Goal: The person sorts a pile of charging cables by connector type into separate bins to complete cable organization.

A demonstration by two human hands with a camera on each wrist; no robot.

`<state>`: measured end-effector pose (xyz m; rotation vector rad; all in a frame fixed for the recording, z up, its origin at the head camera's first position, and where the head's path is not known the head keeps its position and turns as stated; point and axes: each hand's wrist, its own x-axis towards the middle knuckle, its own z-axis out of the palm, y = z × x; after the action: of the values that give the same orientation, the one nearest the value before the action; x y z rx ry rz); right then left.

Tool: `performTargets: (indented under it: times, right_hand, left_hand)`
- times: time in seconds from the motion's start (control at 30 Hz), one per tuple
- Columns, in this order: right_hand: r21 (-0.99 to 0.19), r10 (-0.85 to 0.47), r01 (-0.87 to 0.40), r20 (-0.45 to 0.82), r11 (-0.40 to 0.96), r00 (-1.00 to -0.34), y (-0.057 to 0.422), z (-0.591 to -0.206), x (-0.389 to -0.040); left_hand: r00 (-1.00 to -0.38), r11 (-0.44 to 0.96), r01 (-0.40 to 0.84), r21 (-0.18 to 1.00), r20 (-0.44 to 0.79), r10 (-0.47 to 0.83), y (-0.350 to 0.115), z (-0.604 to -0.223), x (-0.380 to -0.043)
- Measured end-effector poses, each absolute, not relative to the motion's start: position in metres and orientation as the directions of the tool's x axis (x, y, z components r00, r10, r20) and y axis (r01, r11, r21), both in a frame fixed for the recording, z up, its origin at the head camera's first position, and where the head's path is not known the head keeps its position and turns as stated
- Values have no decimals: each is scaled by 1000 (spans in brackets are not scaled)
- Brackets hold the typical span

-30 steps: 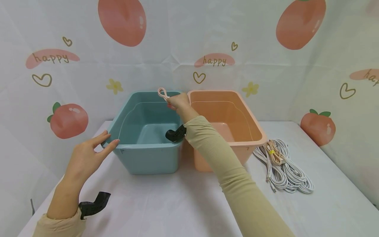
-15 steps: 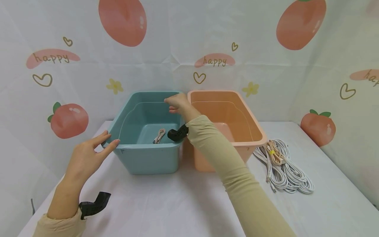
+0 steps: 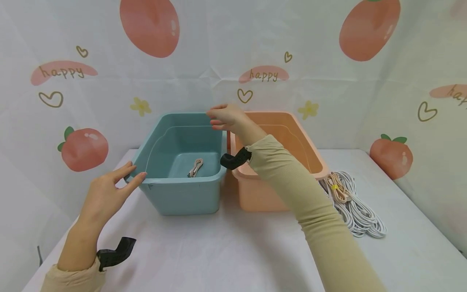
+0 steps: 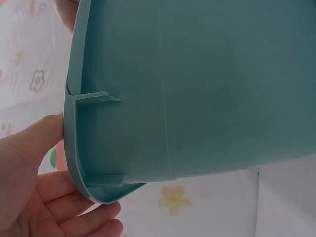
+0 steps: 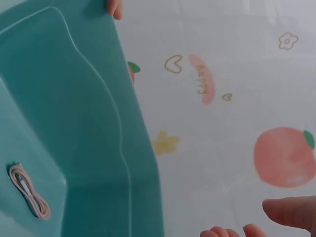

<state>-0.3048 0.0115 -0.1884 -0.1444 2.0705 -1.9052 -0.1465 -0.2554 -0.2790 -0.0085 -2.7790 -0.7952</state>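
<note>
A coiled pale pink USB cable (image 3: 196,167) lies on the floor of the blue plastic bin (image 3: 182,180); the right wrist view also shows this cable (image 5: 28,191). My left hand (image 3: 106,194) holds the bin's front left corner, thumb and fingers on either side of the rim, as the left wrist view (image 4: 44,182) confirms. My right hand (image 3: 228,115) hovers over the bin's back right rim with nothing in it, its thumb apart from the loosely bent fingers. To its right, the orange bin (image 3: 262,198) is partly covered by my right forearm.
Several white coiled cables (image 3: 359,221) lie in a heap on the white table right of the orange bin. A light orange cable (image 3: 338,188) with a yellow tie sits on top. A printed white cloth (image 3: 204,48) hangs behind the bins.
The pink cable has left my right hand and dropped into the blue bin. My right hand has since risen and moved right. My left hand stays at the corner.
</note>
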Motion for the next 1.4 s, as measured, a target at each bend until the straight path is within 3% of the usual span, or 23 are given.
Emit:
performTargets:
  times: [0.47, 0.8, 1.13, 1.4]
  right_hand:
    - [-990, -333, 65, -103, 122, -937, 58, -178, -287]
    - [-985, -323, 14, -69, 171, -944, 100, -186, -271]
    - [-997, -354, -22, -4, 68, -935, 143, -199, -259]
    - [-991, -329, -53, 11, 121, -944, 175, -211, -245]
  left_hand:
    - [-966, 859, 78, 505, 251, -59, -255, -280, -147]
    - [-968, 860, 70, 505, 244, -64, -255, -280, -147]
    - [-968, 856, 66, 513, 242, -71, -254, -280, -147]
    - [-966, 855, 74, 513, 251, -66, -255, -281, -147]
